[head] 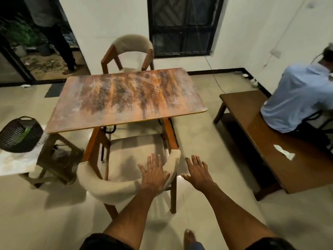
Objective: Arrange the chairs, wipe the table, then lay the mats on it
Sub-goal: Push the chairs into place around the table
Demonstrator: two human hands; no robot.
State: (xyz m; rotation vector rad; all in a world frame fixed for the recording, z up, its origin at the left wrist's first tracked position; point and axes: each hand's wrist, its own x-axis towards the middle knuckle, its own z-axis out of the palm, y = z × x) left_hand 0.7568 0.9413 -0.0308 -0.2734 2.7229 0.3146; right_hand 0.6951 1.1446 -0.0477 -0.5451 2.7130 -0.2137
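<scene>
A cushioned chair [126,170] is pressed at its curved backrest by the flat left hand [155,175] — the right hand [199,173] is held open beside it, before the streaked tabletop [124,98].

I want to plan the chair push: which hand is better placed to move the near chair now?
Left hand: it lies flat on the near chair backrest. The right hand hovers beside it.

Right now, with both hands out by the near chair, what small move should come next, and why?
Probably grip the near chair's backrest with the right hand too. That hand hovers open beside it, while the left hand lies flat on the backrest, and the chair sits skewed to the table.
</scene>
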